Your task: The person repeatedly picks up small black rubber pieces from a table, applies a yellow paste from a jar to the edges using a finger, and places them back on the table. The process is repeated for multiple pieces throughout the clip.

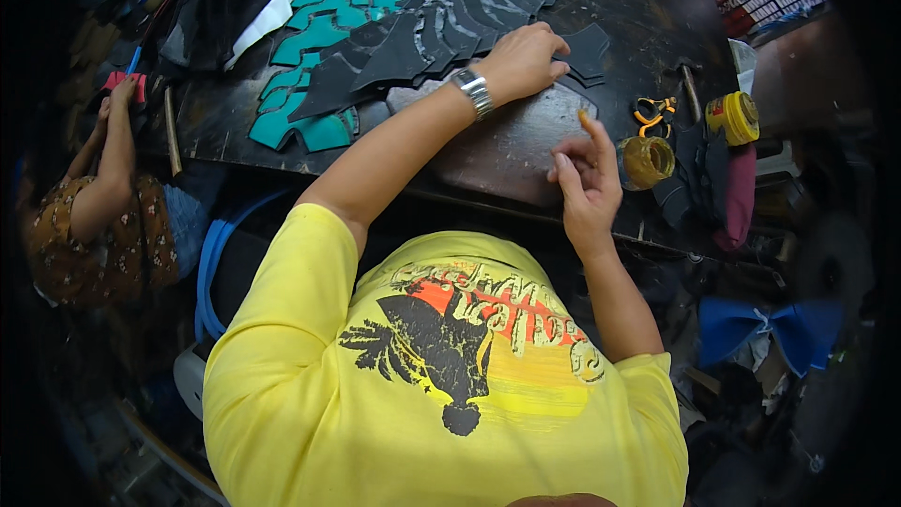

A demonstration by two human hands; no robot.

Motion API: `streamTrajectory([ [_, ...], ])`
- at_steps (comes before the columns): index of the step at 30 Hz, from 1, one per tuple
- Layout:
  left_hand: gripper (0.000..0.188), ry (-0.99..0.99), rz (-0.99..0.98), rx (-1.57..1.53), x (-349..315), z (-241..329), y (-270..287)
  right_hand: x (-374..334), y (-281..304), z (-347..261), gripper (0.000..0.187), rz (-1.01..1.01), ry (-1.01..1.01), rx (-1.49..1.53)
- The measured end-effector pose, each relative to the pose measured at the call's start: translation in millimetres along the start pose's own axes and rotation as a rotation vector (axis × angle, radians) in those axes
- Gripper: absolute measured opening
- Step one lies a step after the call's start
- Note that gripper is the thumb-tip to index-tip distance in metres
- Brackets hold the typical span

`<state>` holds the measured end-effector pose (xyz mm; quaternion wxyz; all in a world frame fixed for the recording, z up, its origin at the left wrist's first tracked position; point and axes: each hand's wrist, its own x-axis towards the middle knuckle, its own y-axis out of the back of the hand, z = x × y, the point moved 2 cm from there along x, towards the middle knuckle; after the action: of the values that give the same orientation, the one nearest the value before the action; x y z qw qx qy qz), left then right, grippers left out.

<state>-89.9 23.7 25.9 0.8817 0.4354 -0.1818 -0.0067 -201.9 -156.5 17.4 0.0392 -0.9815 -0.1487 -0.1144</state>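
My left hand (527, 60), with a metal watch on its wrist, lies palm down at the near edge of overlapping dark grey cut pieces (450, 23). Its visible fingertips are apart, beside a dark grey piece (587, 49); the underside of the hand is hidden. Over the right end of a worn brown board (493, 145), my right hand (591, 174) points its index finger up, with a yellowish-brown smear on the tip. The other fingers are loosely bent and hold nothing. Just right of it stands an uncovered jar of amber paste (646, 163).
Teal cut pieces (324, 14) lie left of the grey ones. Orange-handled scissors (654, 115), a hammer (691, 92) and a yellow tub (733, 118) are at the right. Another person (108, 207) works at the far left, near a wooden stick (173, 131).
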Motion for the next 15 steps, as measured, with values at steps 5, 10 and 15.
streamTrajectory([
  [5,0.051,0.080,-0.052,0.239,49.5,-5.5,-41.2,3.1,58.9,-78.2,0.025,0.035,0.378,-0.743],
  [10,0.061,0.213,-0.065,0.305,76.9,-10.1,-60.5,13.4,112.2,-107.4,0.029,0.071,0.197,-1.110],
  [15,0.053,0.089,0.162,0.147,71.8,-11.6,-55.8,17.8,118.1,-95.1,0.031,-0.027,0.167,-1.335],
])
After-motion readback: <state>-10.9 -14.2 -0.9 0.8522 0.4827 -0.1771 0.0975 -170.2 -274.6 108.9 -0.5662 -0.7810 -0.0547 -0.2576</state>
